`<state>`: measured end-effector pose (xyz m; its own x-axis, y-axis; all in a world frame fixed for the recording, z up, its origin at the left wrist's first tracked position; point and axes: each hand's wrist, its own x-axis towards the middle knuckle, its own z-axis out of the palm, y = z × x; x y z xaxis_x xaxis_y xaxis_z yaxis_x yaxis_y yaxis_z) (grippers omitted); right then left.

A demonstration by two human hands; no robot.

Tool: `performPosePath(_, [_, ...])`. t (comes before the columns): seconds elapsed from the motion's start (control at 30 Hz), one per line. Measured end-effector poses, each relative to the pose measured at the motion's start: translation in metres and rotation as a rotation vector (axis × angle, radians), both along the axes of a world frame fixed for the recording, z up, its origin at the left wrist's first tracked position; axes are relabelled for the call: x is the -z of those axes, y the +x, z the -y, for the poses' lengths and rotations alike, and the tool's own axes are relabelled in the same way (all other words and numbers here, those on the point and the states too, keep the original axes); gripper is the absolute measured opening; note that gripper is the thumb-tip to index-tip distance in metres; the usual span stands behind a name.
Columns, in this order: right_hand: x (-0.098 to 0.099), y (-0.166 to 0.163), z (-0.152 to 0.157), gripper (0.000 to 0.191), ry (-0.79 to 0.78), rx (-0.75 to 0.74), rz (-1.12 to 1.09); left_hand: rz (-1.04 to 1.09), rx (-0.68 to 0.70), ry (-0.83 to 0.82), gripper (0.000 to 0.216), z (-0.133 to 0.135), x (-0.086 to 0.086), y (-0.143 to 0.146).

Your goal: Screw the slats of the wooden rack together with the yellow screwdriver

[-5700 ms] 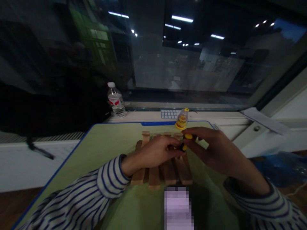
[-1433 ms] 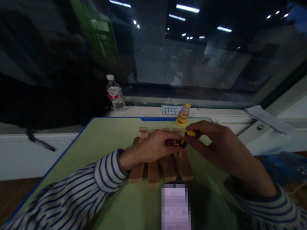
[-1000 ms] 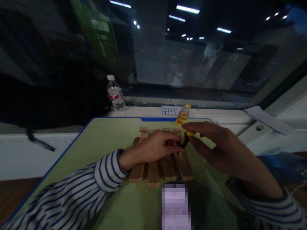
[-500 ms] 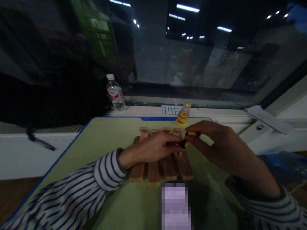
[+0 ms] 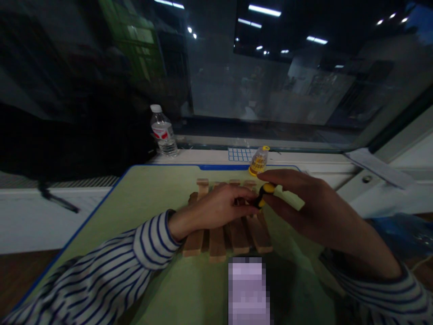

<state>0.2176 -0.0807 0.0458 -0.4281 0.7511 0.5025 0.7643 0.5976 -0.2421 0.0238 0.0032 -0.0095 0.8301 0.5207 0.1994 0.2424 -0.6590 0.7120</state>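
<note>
Several wooden slats lie side by side on the table, joined into a rack-like piece. My left hand rests across their middle, its thumb and index finger closed at the black lower part of a short yellow-and-black screwdriver. From the right, my right hand pinches the yellow handle between thumb and fingers. The screwdriver is tilted, with its handle toward the upper right. My left fingers and the wood hide its tip, and I cannot make out what it touches.
A phone with a blurred screen lies in front of the slats. Behind them, a small yellow-capped bottle stands near the table's blue back edge. A water bottle and a blue grid are by the window.
My right fingers have shifted around the screwdriver handle, which has turned and shows more of its yellow end. My left hand and the slats have stayed in place.
</note>
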Motion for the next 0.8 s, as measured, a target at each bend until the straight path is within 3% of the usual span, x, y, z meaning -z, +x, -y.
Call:
performPosePath(0.17, [-0.0006,0.0001,-0.0007,0.026,-0.008,-0.068,0.008,-0.01,0.012,0.007,0.017,-0.0007,-0.0003,-0.0003])
performPosePath(0.43, [0.0041,-0.0007,-0.0016,0.023,0.026,0.023,0.049,-0.039,0.059,-0.004,0.02,-0.0001,-0.0014,-0.0001])
performPosePath(0.8, [0.0014,-0.0018,-0.0022,0.021,0.044,0.032,0.046,-0.041,0.027,0.012,0.02,0.0003,-0.0023,-0.0005])
